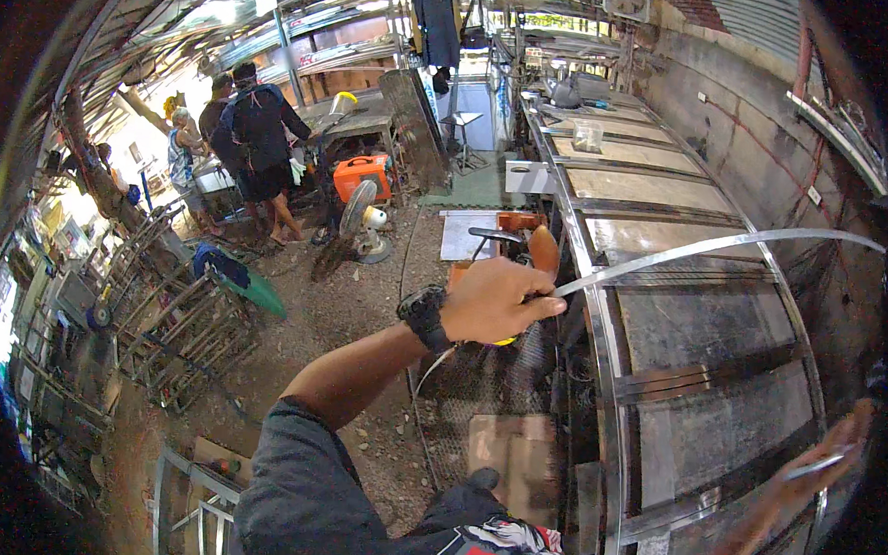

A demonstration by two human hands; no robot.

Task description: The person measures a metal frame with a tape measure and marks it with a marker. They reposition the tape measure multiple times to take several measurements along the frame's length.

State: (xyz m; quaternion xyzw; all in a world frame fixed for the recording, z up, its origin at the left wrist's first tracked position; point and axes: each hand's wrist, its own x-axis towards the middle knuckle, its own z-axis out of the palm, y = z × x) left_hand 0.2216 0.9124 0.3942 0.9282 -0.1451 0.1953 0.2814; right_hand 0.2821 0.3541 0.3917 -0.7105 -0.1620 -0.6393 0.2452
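Note:
My left hand is closed around the near end of a long, thin, pale metal strip. The strip bows up and to the right over the steel frame and runs into the dark rim of the picture. A dark watch sits on my left wrist. At the lower right my right hand is stretched over the frame's far side, smeared by motion and darkened at the rim. A slim silvery thing crosses it near the wrist; its kind is unclear. Whether those fingers hold anything cannot be made out.
Steel crossbars and flat panels fill the long frame beside a block wall. An orange machine and a standing fan are on the gravel floor. Several people stand at the back left. Metal racks line the left.

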